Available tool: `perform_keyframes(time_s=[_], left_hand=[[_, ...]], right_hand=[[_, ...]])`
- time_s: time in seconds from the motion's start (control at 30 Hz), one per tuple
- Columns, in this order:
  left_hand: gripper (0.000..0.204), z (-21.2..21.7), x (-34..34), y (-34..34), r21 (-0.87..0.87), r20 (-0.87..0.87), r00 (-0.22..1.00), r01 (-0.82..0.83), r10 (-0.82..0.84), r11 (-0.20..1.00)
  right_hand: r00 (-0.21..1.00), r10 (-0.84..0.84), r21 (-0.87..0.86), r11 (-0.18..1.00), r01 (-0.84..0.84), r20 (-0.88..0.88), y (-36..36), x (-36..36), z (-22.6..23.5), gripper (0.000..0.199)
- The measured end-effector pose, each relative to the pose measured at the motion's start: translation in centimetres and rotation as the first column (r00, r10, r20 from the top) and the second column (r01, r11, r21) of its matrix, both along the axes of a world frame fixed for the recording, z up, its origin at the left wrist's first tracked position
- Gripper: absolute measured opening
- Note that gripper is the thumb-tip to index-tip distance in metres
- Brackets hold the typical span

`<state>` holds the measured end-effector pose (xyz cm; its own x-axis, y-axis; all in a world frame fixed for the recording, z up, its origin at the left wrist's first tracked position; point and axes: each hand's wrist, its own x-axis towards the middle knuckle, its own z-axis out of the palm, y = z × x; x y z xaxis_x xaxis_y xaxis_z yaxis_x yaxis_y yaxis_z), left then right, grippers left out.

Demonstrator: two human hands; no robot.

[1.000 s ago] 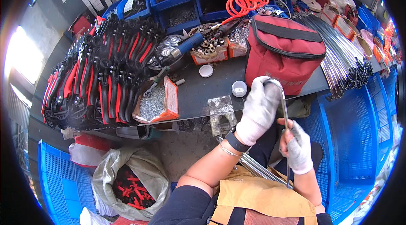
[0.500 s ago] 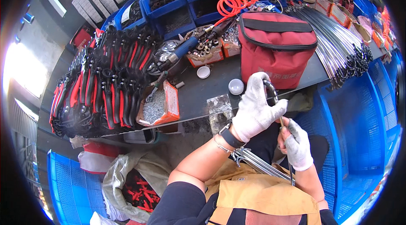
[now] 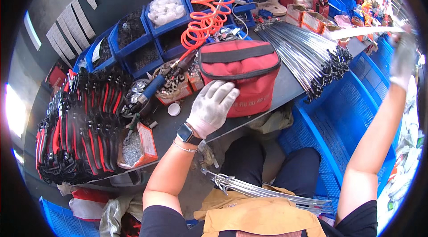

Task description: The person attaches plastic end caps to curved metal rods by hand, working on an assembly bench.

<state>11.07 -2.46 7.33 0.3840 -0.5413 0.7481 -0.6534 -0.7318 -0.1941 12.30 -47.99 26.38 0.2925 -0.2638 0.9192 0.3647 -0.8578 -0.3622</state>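
My left hand (image 3: 209,107), in a white glove, is open with its fingers extended against or just in front of the red zippered bag (image 3: 249,90) on the bench. Nothing shows in that hand, though its palm is hidden. My right hand (image 3: 403,61), also gloved, reaches out to the far right, and motion smears its fingers. A long pale strip (image 3: 365,32) runs leftward from those fingers; whether they grip it is unclear. Across my lap lies a bundle of thin silver rods (image 3: 267,194).
Many silver rods with black ends (image 3: 307,54) lie right of the bag. Red-and-black handled tools (image 3: 84,125) are piled at left, beside a box of small metal parts (image 3: 138,148). Blue bins (image 3: 129,43) and a coiled orange hose (image 3: 200,27) stand behind; blue crates (image 3: 325,112) stand right.
The dark curved rod piece has left the space between my hands. My right hand has swung to the far right, and my left hand has opened near the bag. The view has shifted right.
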Motion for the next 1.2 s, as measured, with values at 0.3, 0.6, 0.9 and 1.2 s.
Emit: perform_keyframes(time_s=[0.3, 0.6, 0.9, 1.2], left_hand=[[0.031, 3.0, 10.4, -3.9, -0.041, -0.063, 0.989, -0.135, 0.132, 0.99], [0.032, -1.6, 11.4, -1.6, -0.08, -0.132, 0.976, -0.182, 0.17, 0.98], [0.029, 1.3, 11.9, -3.6, -0.177, 0.027, 0.999, -0.027, 0.032, 0.984], [0.018, 5.5, 5.2, -5.8, 0.169, -0.281, 0.87, -0.372, 0.406, 0.913]], right_hand=[[0.607, 0.51, 0.786, -0.488, -0.38, 0.61, 9.6, 24.9, -21.7, 0.024], [0.42, 0.872, 0.912, -0.07, -0.405, 0.253, 18.0, 6.2, -23.6, 0.04], [-0.254, 0.304, 0.376, 0.465, -0.801, -0.918, 19.9, -17.2, -36.1, 0.038], [-0.086, 0.359, 0.288, 0.559, -0.777, -0.929, 19.8, -17.7, -36.2, 0.014]])
